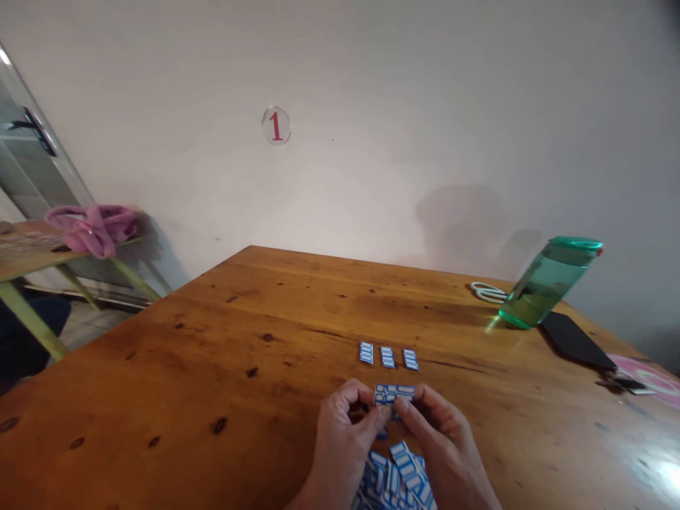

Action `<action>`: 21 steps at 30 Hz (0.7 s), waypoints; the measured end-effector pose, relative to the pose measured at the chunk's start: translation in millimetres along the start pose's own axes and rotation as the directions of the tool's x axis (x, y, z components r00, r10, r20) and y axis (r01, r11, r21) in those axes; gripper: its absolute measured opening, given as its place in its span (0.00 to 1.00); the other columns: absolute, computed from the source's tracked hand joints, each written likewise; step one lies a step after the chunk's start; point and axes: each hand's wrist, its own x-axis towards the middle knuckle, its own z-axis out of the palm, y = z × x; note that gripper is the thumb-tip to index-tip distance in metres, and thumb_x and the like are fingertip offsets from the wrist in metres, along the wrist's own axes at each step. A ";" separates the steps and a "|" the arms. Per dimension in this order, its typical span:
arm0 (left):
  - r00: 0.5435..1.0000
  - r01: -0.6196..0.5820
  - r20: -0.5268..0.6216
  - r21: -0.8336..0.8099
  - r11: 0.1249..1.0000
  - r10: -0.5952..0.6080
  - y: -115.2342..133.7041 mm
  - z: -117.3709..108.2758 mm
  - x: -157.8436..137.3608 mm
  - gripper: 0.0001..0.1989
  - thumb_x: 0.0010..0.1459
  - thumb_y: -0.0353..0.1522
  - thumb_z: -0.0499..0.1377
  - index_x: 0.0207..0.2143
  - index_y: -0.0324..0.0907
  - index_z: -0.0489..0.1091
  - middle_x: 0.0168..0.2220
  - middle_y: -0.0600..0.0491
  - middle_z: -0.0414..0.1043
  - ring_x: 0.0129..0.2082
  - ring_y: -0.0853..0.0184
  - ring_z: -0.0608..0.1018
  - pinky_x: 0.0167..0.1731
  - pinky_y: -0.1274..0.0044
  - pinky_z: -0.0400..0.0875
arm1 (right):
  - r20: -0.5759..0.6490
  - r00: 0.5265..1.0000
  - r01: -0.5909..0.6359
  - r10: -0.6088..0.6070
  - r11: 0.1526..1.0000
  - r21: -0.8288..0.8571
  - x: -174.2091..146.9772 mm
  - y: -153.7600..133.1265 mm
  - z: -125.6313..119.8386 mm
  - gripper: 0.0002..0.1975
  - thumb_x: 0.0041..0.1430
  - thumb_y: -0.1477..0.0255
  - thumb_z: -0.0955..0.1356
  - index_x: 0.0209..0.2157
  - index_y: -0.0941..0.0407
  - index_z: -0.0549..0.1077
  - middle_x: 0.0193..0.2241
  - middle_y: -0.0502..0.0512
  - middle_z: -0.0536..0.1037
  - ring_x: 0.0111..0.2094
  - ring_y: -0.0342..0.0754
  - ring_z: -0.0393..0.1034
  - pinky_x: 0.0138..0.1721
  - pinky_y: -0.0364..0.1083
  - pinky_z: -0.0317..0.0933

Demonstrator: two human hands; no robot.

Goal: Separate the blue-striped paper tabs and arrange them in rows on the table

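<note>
Between thumb and fingers, my left hand [348, 425] pinches the left side of a small sheet of blue-bordered white labels [394, 391]. My right hand [440, 435] grips the same sheet from the right, thumb on its front. The thumbs nearly meet, covering its lower part. Beyond the hands three small label pieces lie in a row on the wood: a left piece [366, 352], a middle piece [387, 357] and a right piece [411, 359]. A loose pile of label pieces [393, 482] lies between my wrists, partly hidden by them.
On the wooden table [212, 340], a green water bottle [550, 283] stands at the right, near a coiled white cable [486, 292], a black phone-like slab [576, 341] and a pink round item [651, 379]. A pink cloth [98, 227] rests on another table at left.
</note>
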 end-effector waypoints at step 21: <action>0.994 0.105 -0.011 -0.208 0.973 -0.110 0.1 1.6 -3.2 0.10 0.39 0.35 0.65 0.20 0.36 0.71 0.18 0.55 0.68 0.19 0.73 0.68 0.20 0.82 0.64 | 0.041 0.997 -0.070 0.063 0.971 0.229 3.2 1.1 -1.7 0.07 0.43 0.70 0.73 0.22 0.57 0.72 0.20 0.48 0.74 0.22 0.40 0.66 0.26 0.39 0.63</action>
